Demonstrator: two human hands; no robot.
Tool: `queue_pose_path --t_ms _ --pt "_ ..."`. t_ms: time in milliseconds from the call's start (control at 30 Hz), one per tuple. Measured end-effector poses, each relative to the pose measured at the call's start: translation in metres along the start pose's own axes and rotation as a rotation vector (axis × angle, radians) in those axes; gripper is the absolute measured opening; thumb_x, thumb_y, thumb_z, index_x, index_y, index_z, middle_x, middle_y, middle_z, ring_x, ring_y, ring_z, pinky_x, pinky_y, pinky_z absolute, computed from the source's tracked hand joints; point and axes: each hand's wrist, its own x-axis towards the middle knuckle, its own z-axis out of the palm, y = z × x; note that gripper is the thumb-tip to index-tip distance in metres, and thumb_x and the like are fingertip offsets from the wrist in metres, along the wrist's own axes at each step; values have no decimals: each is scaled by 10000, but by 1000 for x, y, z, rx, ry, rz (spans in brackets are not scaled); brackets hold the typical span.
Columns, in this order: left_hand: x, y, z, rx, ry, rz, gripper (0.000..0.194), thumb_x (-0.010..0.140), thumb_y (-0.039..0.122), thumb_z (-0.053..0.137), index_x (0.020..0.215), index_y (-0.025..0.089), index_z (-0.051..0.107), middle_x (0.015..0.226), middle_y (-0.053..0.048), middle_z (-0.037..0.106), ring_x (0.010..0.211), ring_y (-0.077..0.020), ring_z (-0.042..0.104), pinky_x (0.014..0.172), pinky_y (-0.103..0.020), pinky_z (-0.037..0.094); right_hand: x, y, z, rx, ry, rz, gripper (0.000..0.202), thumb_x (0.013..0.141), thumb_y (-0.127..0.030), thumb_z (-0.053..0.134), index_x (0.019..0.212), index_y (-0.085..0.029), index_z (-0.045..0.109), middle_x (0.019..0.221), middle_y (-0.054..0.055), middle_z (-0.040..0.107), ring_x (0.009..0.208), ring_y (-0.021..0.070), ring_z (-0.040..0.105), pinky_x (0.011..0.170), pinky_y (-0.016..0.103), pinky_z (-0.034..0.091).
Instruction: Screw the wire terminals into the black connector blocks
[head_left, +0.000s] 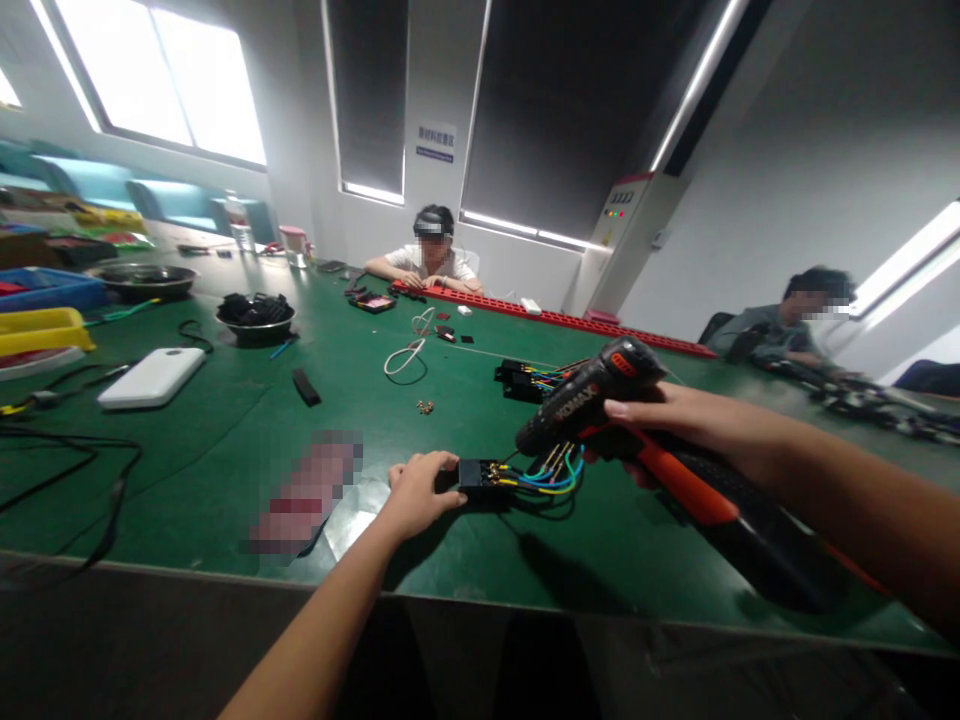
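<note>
My right hand (652, 430) is wrapped round a black and orange cordless drill (592, 395) marked KOMAX. Its front end points left and down, with a thin bit close to the brass terminals of a black connector block (474, 474). Blue, yellow, black and green wires (551, 480) run out of the block to the right. Thumb and fingers of my left hand (426, 490) pinch the block's left end against the green table. Beyond the drill lie more black blocks (521, 380) with coloured wires. Whether the bit touches a screw is too small to tell.
A blurred phone-like object (311, 495) lies left of my left hand. Small brass pieces (425, 407), a black strip (306, 387), a white power bank (154, 378) and a metal bowl (256, 322) are farther off. Two people sit beyond, near a red perforated rail (570, 322).
</note>
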Motion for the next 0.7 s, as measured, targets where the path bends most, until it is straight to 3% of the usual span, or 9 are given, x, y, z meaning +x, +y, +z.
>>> queue_pose_path --t_ms 100,233,333,433,533,633,700 --pt "1 -2 -1 7 5 -5 418 797 296 671 1209 284 600 1274 -57 652 1207 -298 540 974 -455 358 -3 25 -9 219 38 -37 523 840 -492 697 1227 -186 524 961 134 731 565 148 633 515 227 516" --pt "5 -7 -2 32 35 -17 463 822 259 639 1280 273 572 1341 -70 613 1236 -296 516 1012 -466 364 11 72 -16 526 -6 -102 483 896 -564 584 1217 -203 594 1077 111 721 604 119 609 534 188 489" --pt "8 -11 -1 40 63 -15 487 837 234 613 1320 254 554 1367 -73 596 1246 -289 502 1042 -466 365 38 112 -17 691 -37 -145 587 775 -679 630 1039 -155 661 669 22 637 518 118 508 466 183 427" --pt "8 -12 3 52 108 -21 513 865 217 572 1374 254 517 1393 -79 576 1271 -286 487 1065 -474 361 67 146 -15 835 -33 -114 609 656 -717 698 923 -169 676 545 -34 500 498 117 446 464 192 404" --pt "5 -11 6 51 151 -26 550 872 197 541 1416 246 475 1415 -94 550 1304 -284 466 1080 -477 357 89 170 -13 1088 -76 -163 420 676 -581 774 916 -248 688 579 -42 518 507 108 437 501 174 422" --pt "5 -3 -1 12 205 91 570 865 200 527 1430 236 456 1434 -96 513 1321 -260 441 1108 -438 347 107 187 -14 1268 -179 -244 259 740 -409 776 958 -314 673 607 -51 549 510 118 440 496 155 436" --pt "12 9 -12 38 201 176 473 893 235 498 1365 247 530 1388 -80 540 1298 -251 444 1110 -429 345 119 196 -16 1333 -245 -310 257 757 -356 766 987 -322 654 618 -53 559 503 120 441 476 152 443"
